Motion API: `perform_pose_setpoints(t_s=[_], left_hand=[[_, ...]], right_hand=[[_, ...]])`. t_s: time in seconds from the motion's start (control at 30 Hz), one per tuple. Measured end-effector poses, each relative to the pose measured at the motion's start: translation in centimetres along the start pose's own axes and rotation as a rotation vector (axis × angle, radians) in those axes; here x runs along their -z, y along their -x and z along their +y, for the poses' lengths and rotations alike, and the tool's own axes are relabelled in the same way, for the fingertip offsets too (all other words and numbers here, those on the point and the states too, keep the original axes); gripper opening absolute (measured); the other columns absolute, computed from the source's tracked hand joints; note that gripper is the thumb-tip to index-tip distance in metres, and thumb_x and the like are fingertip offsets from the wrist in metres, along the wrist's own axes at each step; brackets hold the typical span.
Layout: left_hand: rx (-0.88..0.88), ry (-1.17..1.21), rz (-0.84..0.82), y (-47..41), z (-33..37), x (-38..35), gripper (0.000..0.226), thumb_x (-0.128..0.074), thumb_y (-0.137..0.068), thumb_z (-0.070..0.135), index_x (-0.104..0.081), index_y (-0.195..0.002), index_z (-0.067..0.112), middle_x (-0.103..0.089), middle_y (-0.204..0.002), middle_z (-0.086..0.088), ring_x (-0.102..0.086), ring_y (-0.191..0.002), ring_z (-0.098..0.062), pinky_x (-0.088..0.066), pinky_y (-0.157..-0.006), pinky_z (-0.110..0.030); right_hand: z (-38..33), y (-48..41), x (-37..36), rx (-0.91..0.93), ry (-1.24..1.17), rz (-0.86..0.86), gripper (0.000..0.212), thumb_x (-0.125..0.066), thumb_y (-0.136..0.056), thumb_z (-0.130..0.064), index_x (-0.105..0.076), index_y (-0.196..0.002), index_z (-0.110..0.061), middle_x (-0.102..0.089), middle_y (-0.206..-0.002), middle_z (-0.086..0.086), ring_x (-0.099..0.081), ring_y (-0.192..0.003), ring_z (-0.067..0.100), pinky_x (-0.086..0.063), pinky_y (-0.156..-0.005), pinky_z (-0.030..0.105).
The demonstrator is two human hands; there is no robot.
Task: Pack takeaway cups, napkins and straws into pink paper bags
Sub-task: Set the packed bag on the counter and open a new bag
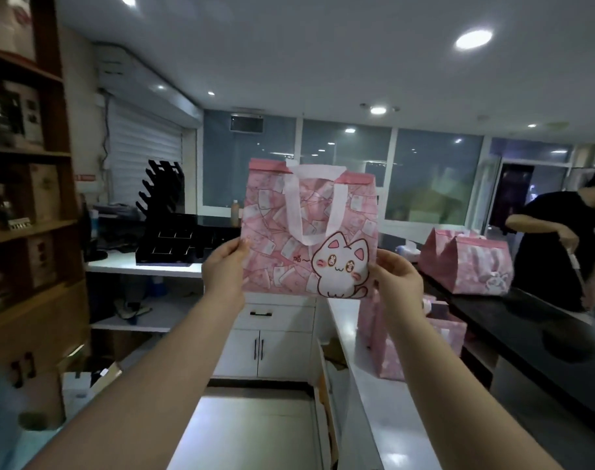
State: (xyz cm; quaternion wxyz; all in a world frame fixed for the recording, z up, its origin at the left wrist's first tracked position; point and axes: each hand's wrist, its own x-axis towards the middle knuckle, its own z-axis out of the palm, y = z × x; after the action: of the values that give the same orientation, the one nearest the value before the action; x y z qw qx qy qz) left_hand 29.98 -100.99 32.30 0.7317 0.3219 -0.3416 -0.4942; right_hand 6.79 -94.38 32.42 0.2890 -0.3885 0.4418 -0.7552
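Flat pink cat-print bag (289, 232), white handles drooping; left hand (223, 269) and right hand (396, 283) pinch its lower corners.

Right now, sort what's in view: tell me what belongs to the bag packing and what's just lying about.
Job: pink cat bag, pinched by left hand and right hand; two pink bags on the dark counter; further pink bags on the white counter.
Lying about: black rack; bottle; shelf boxes.
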Motion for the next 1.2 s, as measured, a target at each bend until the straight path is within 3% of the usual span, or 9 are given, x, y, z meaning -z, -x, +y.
perform_pose_setpoints(t_s=[0.1,0.33,0.47,0.53,0.67,0.77,0.9,1.03,1.2], left_hand=[[-0.035,0.01,0.01,-5.2,-1.2,-2.3,0.013,-0.071,-0.088,0.015,-0.072,-0.088,0.027,-0.075,-0.097,-0.001,-0.071,-0.092,-0.019,-0.059,-0.081,-0.04],[0.021,0.023,0.069,-15.6,-8.9,-2.9,0.013,-0.073,-0.086,0.016,-0.072,-0.09,0.029,-0.073,-0.105,-0.003,-0.069,-0.1,-0.023,-0.058,-0.081,-0.04],[0.064,0.04,0.039,-22.3,-13.5,-4.2,0.015,-0.073,-0.085,0.016,-0.075,-0.084,0.03,-0.073,-0.107,-0.003,-0.067,-0.105,-0.025,-0.055,-0.09,-0.046],[0.088,0.061,-0.003,-26.0,-15.3,-5.4,0.019,-0.074,-0.085,0.015,-0.076,-0.077,0.032,-0.073,-0.105,-0.003,-0.068,-0.102,-0.024,-0.056,-0.088,-0.045],[0.135,0.082,-0.072,-33.7,-17.8,-9.1,0.014,-0.074,-0.084,0.013,-0.074,-0.086,0.027,-0.074,-0.103,-0.003,-0.069,-0.096,-0.021,-0.058,-0.081,-0.04],[0.128,0.068,-0.153,-39.2,-19.1,-12.5,0.014,-0.074,-0.084,0.015,-0.074,-0.088,0.029,-0.074,-0.097,0.005,-0.069,-0.091,-0.013,-0.058,-0.075,-0.034],[0.157,0.08,-0.255,-43.4,-23.0,-16.9,0.019,-0.072,-0.086,0.014,-0.073,-0.083,0.033,-0.075,-0.088,0.01,-0.071,-0.083,-0.009,-0.057,-0.065,-0.028],[0.274,0.093,-0.312,-44.4,-28.5,-21.4,0.02,-0.072,-0.085,0.01,-0.075,-0.079,0.029,-0.075,-0.099,-0.002,-0.071,-0.093,-0.02,-0.058,-0.08,-0.038],[0.392,0.125,-0.401,-43.9,-34.6,-29.2,0.024,-0.073,-0.084,0.008,-0.076,-0.074,0.03,-0.076,-0.091,0.004,-0.071,-0.092,-0.021,-0.058,-0.078,-0.037]], right_hand=[[1.1,-6.6,-1.8,0.039,-0.01,-0.042,0.018,-0.064,-0.088,-0.001,-0.069,-0.1,-0.013,-0.075,-0.093,0.002,-0.072,-0.087,0.018,-0.061,-0.07,0.033],[9.4,-16.1,-5.4,-0.005,-0.027,-0.061,0.016,-0.061,-0.09,-0.003,-0.069,-0.101,-0.011,-0.075,-0.091,0.002,-0.072,-0.08,0.016,-0.055,-0.057,0.02],[13.6,-21.0,-7.2,0.005,-0.037,-0.016,0.015,-0.06,-0.091,-0.005,-0.067,-0.104,-0.009,-0.074,-0.095,0.007,-0.073,-0.082,0.022,-0.056,-0.058,0.026],[15.1,-23.8,-8.2,0.022,-0.038,0.02,0.014,-0.06,-0.092,-0.006,-0.068,-0.102,-0.01,-0.074,-0.096,0.008,-0.072,-0.086,0.026,-0.057,-0.062,0.032],[16.4,-29.8,-10.5,0.056,0.003,0.1,0.013,-0.062,-0.092,-0.007,-0.069,-0.103,-0.011,-0.074,-0.097,0.009,-0.07,-0.093,0.031,-0.058,-0.077,0.047],[16.6,-34.1,-11.3,0.117,0.059,0.163,0.016,-0.065,-0.089,-0.004,-0.071,-0.092,-0.019,-0.075,-0.088,0.004,-0.072,-0.086,0.026,-0.06,-0.071,0.045],[17.7,-38.0,-10.0,0.175,0.16,0.271,0.021,-0.07,-0.085,-0.005,-0.072,-0.084,-0.026,-0.075,-0.086,0.003,-0.073,-0.082,0.024,-0.06,-0.066,0.04],[18.9,-40.9,-6.2,0.187,0.269,0.357,0.02,-0.07,-0.084,-0.004,-0.071,-0.091,-0.023,-0.074,-0.085,0.003,-0.073,-0.08,0.025,-0.06,-0.06,0.038],[19.0,-44.8,0.4,0.205,0.357,0.457,0.02,-0.071,-0.084,-0.005,-0.07,-0.095,-0.022,-0.071,-0.097,0.007,-0.071,-0.088,0.028,-0.061,-0.068,0.045]])
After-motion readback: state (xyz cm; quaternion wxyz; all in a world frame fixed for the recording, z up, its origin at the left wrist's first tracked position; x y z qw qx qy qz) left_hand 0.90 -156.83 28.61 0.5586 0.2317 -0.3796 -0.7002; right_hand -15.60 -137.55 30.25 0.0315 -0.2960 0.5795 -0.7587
